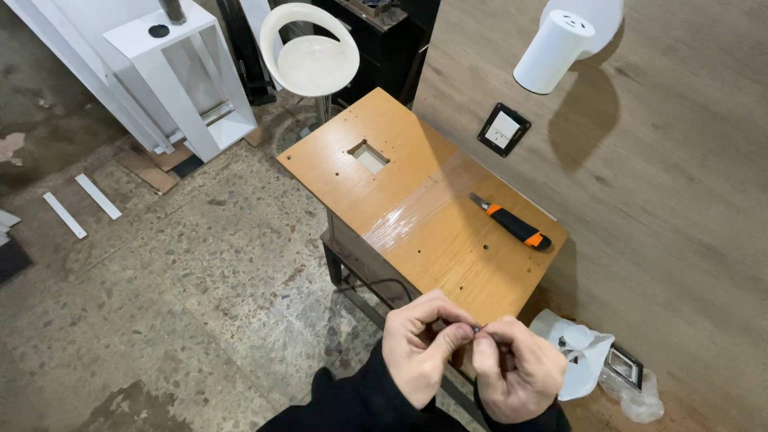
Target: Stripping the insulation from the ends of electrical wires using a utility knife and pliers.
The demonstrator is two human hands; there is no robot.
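Observation:
My left hand [418,346] and my right hand [518,364] meet at the near edge of a small wooden table [416,160]. Their fingertips pinch a tiny dark metal part [477,329] between them; its exact shape is too small to tell. Both hands are curled closed around it. A black and orange utility knife [514,226] lies on the table's right side, apart from my hands.
The tabletop has a square cut-out [369,156] and clear film on its middle. A white stool [312,56] stands beyond it. A wooden wall panel [680,200] carries a socket [503,129] and a white lamp [560,44]. White plastic bag [580,356] lies near right.

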